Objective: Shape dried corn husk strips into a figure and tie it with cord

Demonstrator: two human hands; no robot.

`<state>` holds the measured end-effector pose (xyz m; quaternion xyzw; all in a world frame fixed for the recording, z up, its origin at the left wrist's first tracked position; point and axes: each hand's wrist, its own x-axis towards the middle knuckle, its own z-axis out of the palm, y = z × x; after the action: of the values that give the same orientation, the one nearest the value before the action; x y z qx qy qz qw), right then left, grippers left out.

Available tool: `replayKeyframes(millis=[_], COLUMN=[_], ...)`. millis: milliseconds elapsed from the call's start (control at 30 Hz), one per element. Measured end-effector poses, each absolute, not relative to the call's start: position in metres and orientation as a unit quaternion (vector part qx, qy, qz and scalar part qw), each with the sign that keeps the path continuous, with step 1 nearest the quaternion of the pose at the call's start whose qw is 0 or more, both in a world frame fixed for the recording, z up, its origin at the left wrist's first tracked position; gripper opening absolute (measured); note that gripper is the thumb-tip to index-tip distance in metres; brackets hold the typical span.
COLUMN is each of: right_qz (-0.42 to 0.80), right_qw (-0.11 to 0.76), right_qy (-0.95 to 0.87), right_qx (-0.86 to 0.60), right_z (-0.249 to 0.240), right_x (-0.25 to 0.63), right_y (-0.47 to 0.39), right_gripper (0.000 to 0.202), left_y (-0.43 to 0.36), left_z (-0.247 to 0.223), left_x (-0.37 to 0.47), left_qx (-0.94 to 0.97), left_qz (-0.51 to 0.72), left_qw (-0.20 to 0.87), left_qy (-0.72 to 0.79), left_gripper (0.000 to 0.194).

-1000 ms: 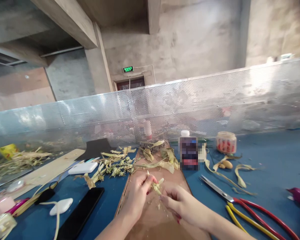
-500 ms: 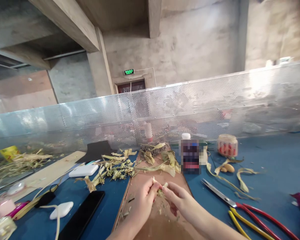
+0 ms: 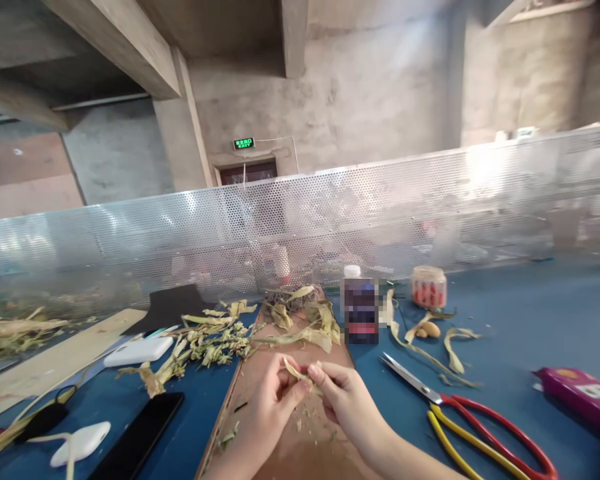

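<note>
Pale husk strip [image 3: 296, 371] shows longer between fingers than earlier. Strip slants from left hand [image 3: 265, 408], down toward right hand [image 3: 349, 401], above brown board [image 3: 300, 457]. Both hands narrow, pinching strip; fingertips almost meet, neither hand clearly nearer.

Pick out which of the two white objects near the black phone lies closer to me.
The rounded one, just left of the black phone; the other, longer and straighter-sided, lies farther back, beyond the phone's far end.
</note>
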<state>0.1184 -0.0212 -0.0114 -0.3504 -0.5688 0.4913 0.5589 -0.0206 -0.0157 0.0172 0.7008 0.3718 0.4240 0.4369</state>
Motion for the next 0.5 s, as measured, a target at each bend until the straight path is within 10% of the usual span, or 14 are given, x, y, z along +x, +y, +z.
replayKeyframes(millis=[500], right_qz=[0.474], right_qw=[0.546], right_qy=[-0.588], right_qx=[-0.361], right_z=[-0.0107], right_x=[0.1208], right_y=[-0.0208], right_gripper=[0.047], left_y=[-0.0140], left_z=[0.0162], left_x=[-0.0212], left_qx=[0.608], left_qz=[0.412], left_qw=[0.555], left_qy=[0.391], left_gripper=[0.028])
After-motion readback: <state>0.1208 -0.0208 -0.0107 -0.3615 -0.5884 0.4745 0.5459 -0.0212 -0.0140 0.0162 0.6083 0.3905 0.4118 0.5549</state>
